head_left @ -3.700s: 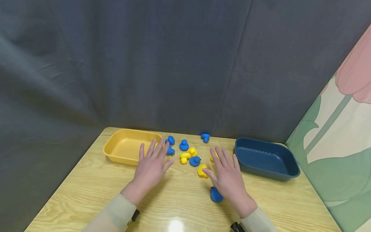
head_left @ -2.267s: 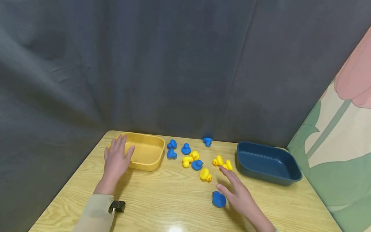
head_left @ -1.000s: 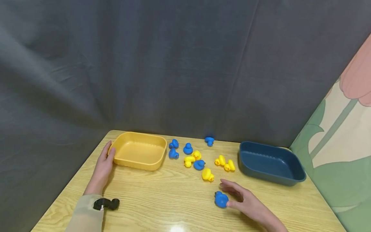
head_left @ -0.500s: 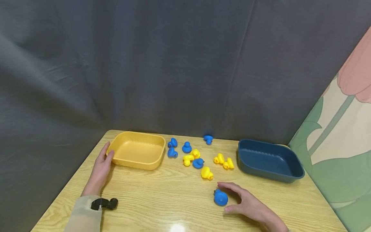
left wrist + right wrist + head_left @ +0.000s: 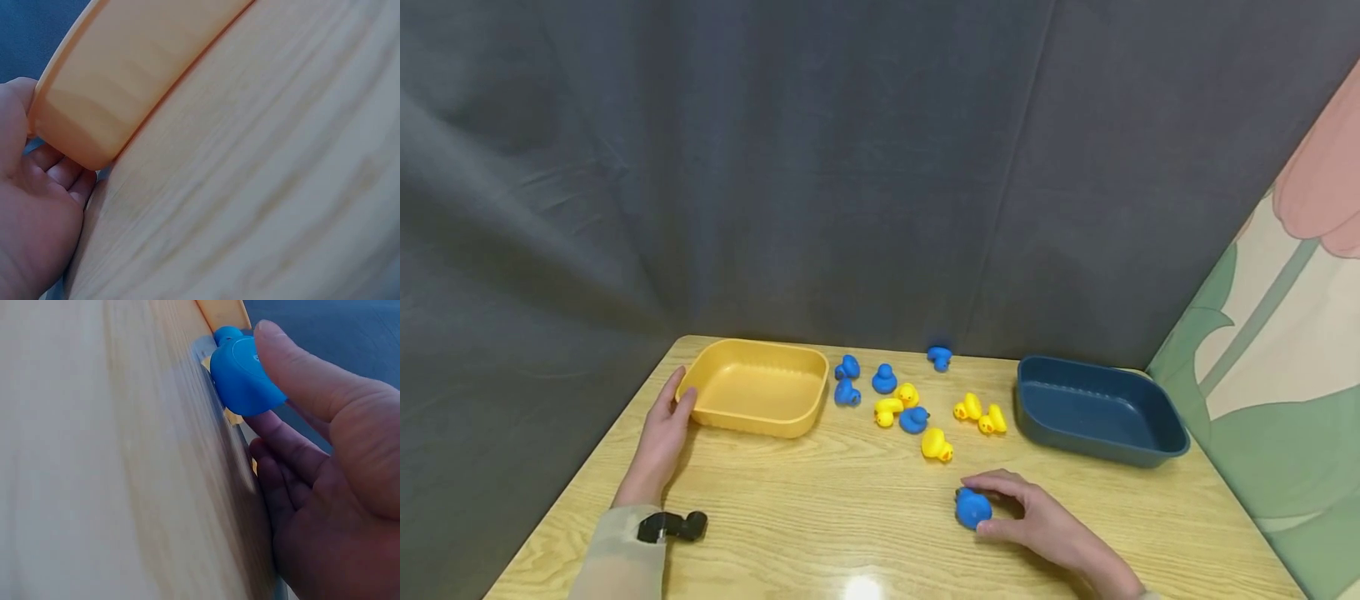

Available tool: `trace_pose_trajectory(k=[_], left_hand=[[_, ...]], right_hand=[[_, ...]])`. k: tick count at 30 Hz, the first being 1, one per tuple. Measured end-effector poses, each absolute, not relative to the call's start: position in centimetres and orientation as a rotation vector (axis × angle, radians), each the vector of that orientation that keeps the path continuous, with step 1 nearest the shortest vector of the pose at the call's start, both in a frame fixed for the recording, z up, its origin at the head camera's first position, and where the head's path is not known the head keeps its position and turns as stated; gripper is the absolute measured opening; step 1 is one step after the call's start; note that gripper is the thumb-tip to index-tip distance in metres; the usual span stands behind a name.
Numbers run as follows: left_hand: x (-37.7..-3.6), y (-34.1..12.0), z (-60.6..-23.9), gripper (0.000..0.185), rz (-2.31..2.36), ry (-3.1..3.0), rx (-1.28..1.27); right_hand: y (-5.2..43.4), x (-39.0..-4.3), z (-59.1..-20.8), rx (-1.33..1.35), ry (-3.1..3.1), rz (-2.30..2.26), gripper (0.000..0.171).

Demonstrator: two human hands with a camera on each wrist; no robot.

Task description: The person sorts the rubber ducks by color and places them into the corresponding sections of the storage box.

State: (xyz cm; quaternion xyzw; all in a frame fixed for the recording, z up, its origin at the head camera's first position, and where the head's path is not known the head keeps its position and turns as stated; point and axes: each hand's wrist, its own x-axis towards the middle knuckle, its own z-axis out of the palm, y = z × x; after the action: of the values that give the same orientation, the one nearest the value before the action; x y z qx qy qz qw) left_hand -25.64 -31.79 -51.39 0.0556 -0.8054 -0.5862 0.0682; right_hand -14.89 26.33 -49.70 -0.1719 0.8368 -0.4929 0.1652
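Note:
At the left end of the yellow basin, my left hand holds its rim, thumb at the corner. The left wrist view shows that hand with fingers curled beside the basin's outer wall. Near the front of the table, my right hand pinches a blue rubber duck lying on its side. Up close, the right thumb lies against the duck and the index finger reaches behind it; that finger's tip is hidden.
Several rubber ducks lie mid-table, among them a yellow duck, a blue duck and another blue duck near the dark curtain. A dark blue basin stands at the right on the wooden table.
The left hand went from above the table to the yellow basin's left rim and stays there. The right hand lowered beside the near blue duck, and its thumb and fingers have closed in on it.

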Motion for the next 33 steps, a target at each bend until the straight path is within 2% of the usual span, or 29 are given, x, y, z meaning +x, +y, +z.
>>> trace_pose_trajectory(k=[6, 17, 33], left_hand=[[-25.86, -32.00, -51.51, 0.073, -1.776, -2.425, 0.177], [-25.75, -31.92, -51.09, 0.073, -1.788, -2.415, 0.173], [-25.76, -31.84, -51.53, 0.071, -1.816, -2.408, 0.193]], right_hand=[[25.99, -14.93, -49.68, -0.538, 2.428, -1.400, 0.040], [25.72, -14.91, -49.71, -0.482, 2.495, -1.369, 0.034], [25.33, -14.98, -49.47, -0.538, 2.515, -1.458, 0.024]])
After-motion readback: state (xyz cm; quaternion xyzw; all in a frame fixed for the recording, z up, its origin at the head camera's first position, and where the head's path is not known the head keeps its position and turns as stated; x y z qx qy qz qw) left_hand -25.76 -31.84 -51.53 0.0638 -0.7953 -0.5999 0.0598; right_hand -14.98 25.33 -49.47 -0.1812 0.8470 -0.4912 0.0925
